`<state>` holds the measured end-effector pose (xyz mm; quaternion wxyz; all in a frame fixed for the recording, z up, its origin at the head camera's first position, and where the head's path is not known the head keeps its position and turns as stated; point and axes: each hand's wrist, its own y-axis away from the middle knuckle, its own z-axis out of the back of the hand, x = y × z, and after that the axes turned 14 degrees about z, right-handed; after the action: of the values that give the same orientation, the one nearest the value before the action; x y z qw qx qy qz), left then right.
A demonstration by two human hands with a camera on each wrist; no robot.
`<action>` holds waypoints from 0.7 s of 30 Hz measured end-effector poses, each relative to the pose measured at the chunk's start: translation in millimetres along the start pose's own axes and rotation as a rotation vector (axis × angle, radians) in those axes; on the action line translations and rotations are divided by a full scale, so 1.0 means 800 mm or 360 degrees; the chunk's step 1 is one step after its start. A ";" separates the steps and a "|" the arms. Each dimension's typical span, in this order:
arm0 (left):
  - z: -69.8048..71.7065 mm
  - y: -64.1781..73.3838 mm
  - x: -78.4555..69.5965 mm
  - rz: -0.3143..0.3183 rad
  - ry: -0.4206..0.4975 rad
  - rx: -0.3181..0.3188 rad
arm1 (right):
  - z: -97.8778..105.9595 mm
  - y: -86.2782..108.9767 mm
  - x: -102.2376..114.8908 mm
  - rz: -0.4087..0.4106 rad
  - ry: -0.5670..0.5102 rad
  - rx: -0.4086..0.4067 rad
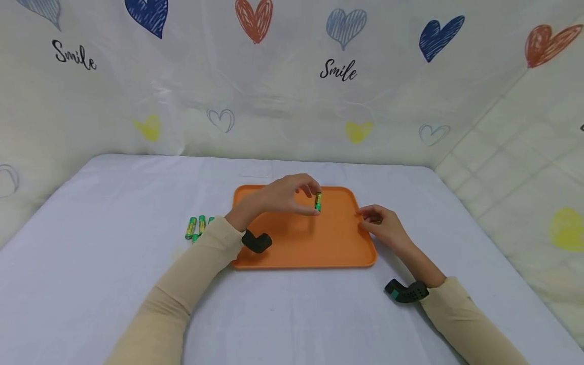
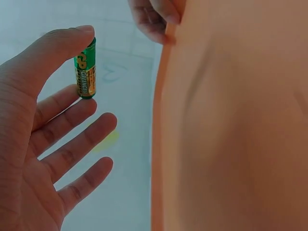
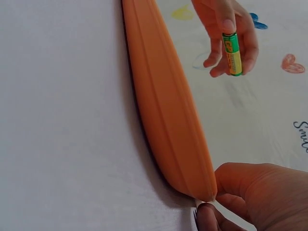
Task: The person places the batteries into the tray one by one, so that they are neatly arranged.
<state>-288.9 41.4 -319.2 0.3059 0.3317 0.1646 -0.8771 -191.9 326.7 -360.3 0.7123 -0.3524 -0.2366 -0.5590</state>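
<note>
My left hand (image 1: 292, 196) is raised over the orange tray (image 1: 292, 251), pinching a green and gold battery (image 1: 318, 202) end to end. In the left wrist view the thumb presses the battery's (image 2: 85, 72) top end and a fingertip supports its lower end. The other fingers are spread beside it. At the tray's right side, my right hand (image 1: 385, 225) holds the rim between thumb and fingers. The right wrist view shows this hand (image 3: 269, 197) at the tray's (image 3: 168, 106) edge, with the battery (image 3: 233, 55) hanging beyond it in the left hand.
Several more green and gold batteries (image 1: 190, 228) lie on the white tablecloth (image 1: 114, 243) left of the tray, partly hidden by the left sleeve (image 1: 182, 289). A pale backdrop (image 1: 283, 137) printed with hearts stands behind the table. Both wrists wear dark camera bands (image 1: 406, 291).
</note>
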 end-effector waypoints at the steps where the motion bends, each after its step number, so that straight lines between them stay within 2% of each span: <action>1: -0.001 -0.001 0.000 -0.0004 0.0008 0.0005 | 0.000 0.000 0.000 -0.0009 0.0001 -0.0001; 16: -0.023 -0.021 0.002 0.0037 -0.0041 0.0030 | 0.000 0.001 0.003 -0.0019 0.0016 -0.0006; 21: -0.029 -0.025 0.006 0.0029 0.0012 0.0041 | 0.000 0.002 0.003 -0.0022 0.0019 -0.0006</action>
<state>-293.3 65.7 -338.1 0.3088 0.3405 0.1514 -0.8751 -190.0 325.3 -359.2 0.7090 -0.3488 -0.2338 -0.5665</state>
